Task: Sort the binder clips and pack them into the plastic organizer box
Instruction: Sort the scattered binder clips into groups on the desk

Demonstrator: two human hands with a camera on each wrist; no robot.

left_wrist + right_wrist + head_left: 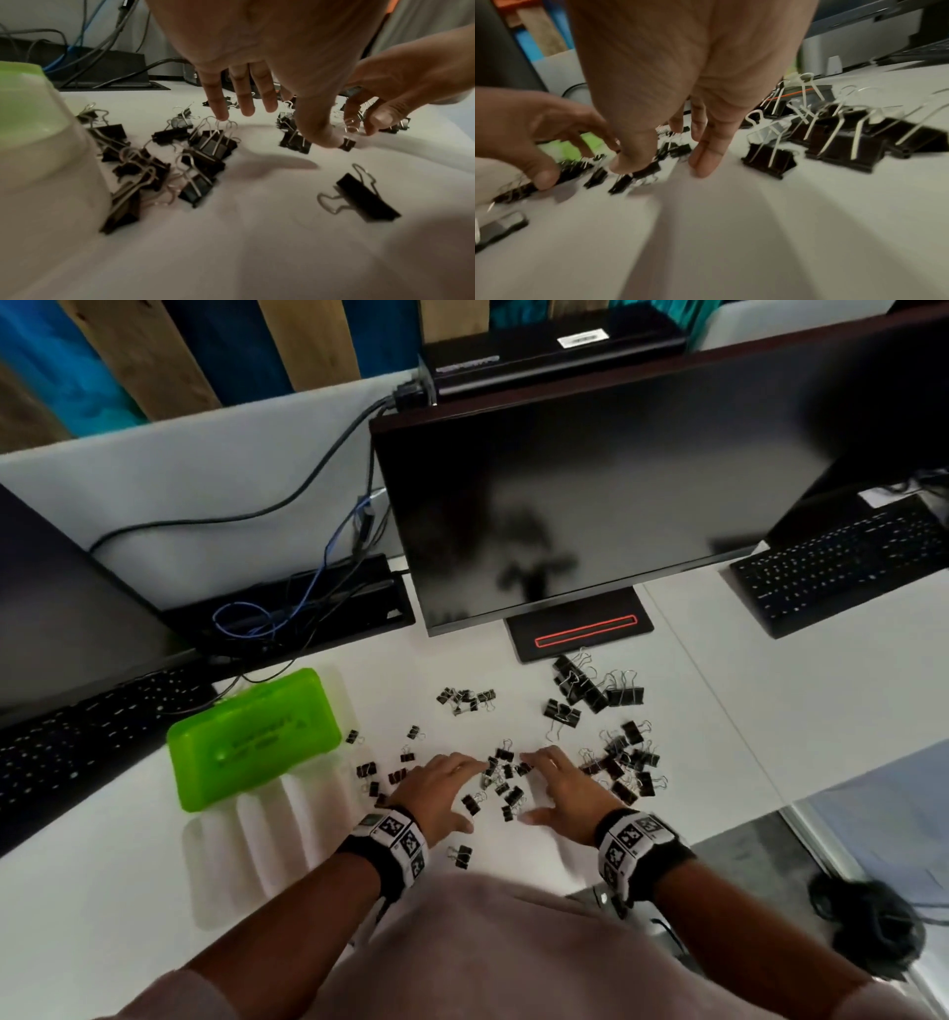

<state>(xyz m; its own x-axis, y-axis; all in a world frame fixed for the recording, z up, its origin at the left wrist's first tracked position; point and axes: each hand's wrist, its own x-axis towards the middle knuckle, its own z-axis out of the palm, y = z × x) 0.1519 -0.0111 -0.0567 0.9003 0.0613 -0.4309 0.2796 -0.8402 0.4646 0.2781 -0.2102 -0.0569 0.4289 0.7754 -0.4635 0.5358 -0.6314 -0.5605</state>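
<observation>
Black binder clips of different sizes lie scattered on the white desk point(719, 762). My left hand point(464, 793) and right hand point(534, 787) hover palm-down, fingers spread, on either side of a cluster of small clips point(502, 785). In the left wrist view my left hand point(282, 121) has straight fingers, and its thumb touches a small clip point(347, 144). In the right wrist view the right hand point(667, 162) touches small clips point(647, 170) with its thumb. Neither hand holds a clip. The green plastic organizer box point(254, 739) sits to the left, lid down.
Large clips point(590, 685) are piled near the monitor stand point(580, 626); medium ones point(629, 762) lie right of my hands, a small group point(464, 701) lies further back, and one clip point(460, 856) lies near my body. Keyboards point(842, 562) and cables point(267, 613) border the desk.
</observation>
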